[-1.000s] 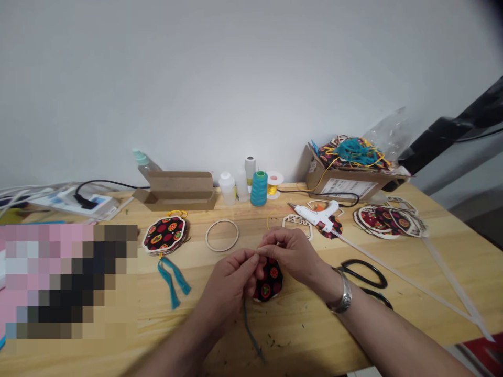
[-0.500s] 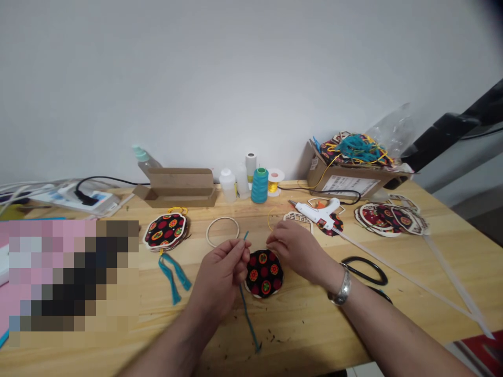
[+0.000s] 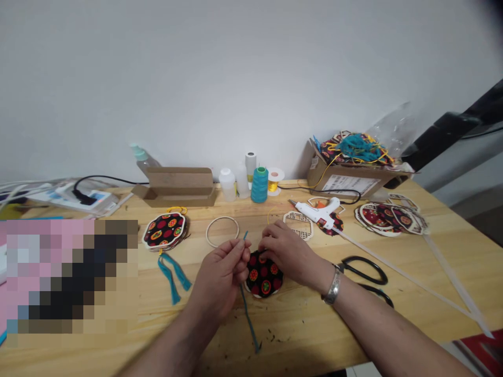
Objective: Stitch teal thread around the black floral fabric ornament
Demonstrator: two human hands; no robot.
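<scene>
My left hand (image 3: 229,262) pinches a teal thread (image 3: 247,317); a short end pokes up above the fingertips and the rest trails down to the table. Closed just to its right is my right hand (image 3: 288,250), its fingertips together over the upper edge of a black patterned fabric piece (image 3: 265,277) with red and orange flower motifs. What those fingertips hold, if anything, is too small to make out. A thin pale edge shows beneath the fabric piece. Behind my left hand a plain round ring (image 3: 222,218) lies flat.
Right of my hands are black-handled scissors (image 3: 365,268) and a white glue gun (image 3: 318,213). At left lies a stack of patterned pieces (image 3: 165,230) with a teal tassel (image 3: 175,280). A teal thread cone (image 3: 260,186) stands behind, near a full cardboard box (image 3: 349,183).
My right hand has moved left, nearer my left hand, and now covers the top of the fabric piece. The left hand keeps its pinch on the thread.
</scene>
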